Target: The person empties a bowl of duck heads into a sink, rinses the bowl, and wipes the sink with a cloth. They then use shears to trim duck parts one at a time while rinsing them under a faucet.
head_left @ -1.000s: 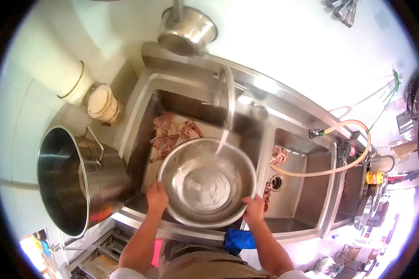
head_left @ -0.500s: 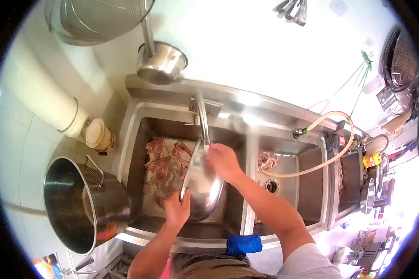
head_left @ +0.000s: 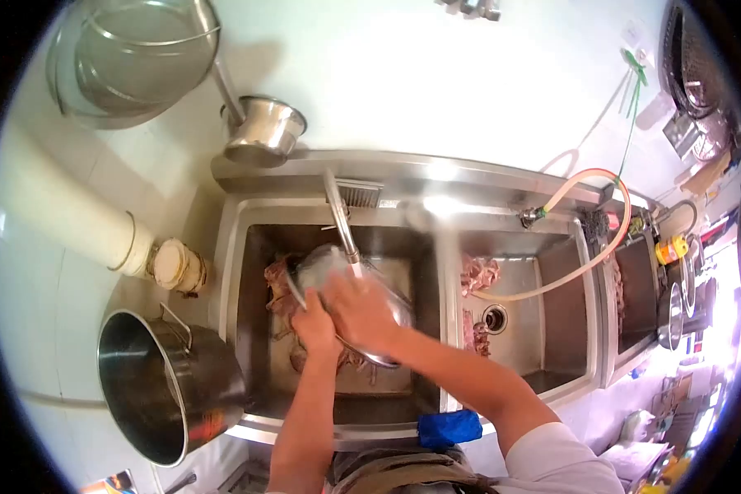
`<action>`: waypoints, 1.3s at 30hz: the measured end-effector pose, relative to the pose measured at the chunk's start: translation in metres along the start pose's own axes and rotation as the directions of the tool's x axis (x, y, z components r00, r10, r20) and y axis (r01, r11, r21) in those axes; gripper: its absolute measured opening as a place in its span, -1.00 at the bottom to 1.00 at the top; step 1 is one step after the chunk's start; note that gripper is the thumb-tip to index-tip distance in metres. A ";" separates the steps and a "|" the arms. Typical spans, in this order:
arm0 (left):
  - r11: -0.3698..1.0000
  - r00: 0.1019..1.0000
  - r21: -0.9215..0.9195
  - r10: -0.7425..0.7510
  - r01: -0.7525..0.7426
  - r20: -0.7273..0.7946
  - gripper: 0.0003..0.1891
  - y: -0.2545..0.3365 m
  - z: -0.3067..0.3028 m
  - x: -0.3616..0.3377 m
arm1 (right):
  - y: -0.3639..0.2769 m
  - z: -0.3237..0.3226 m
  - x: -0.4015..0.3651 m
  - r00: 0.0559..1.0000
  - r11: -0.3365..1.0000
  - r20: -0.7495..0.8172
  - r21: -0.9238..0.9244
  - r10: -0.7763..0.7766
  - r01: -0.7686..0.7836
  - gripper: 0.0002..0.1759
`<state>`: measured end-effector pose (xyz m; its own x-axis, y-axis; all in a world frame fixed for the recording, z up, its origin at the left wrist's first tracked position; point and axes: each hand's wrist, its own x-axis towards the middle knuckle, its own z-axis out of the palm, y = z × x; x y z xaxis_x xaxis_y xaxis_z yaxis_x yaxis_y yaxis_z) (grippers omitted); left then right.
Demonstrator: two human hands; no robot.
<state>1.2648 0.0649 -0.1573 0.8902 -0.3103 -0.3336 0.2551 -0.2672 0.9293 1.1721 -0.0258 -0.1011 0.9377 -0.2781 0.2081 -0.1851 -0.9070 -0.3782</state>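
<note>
You held the wet steel bowl tipped on edge in the left sink basin under the faucet, left hand clamped on its rim, right hand pressed against it with fingers too blurred to judge; stiff, light, likely slippery, it suited a rim grip.

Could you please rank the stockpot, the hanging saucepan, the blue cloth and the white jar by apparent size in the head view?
1. stockpot
2. hanging saucepan
3. blue cloth and white jar: these look about alike, so I leave them unranked.
</note>
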 end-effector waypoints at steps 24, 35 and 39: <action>0.982 0.988 -0.139 -0.118 0.131 0.100 -0.76 0.024 -0.047 -0.043 | -0.010 0.035 0.013 0.999 0.995 0.024 0.087 0.045 -0.047 -0.44; 0.995 0.984 0.036 -0.096 0.092 0.150 -0.81 0.035 -0.125 -0.067 | 0.143 0.061 0.073 0.915 0.918 0.208 0.130 0.345 -0.375 -0.58; 0.988 0.984 -0.079 -0.121 0.132 0.131 -0.90 0.030 -0.144 -0.076 | 0.134 0.067 0.114 1.000 0.985 -0.031 0.171 -0.003 0.008 -0.52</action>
<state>1.2594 0.2122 -0.0808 0.7954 -0.3928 -0.4616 0.3997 -0.2325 0.8867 1.2739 -0.1578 -0.1889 0.9287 -0.2850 0.2372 -0.1242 -0.8420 -0.5250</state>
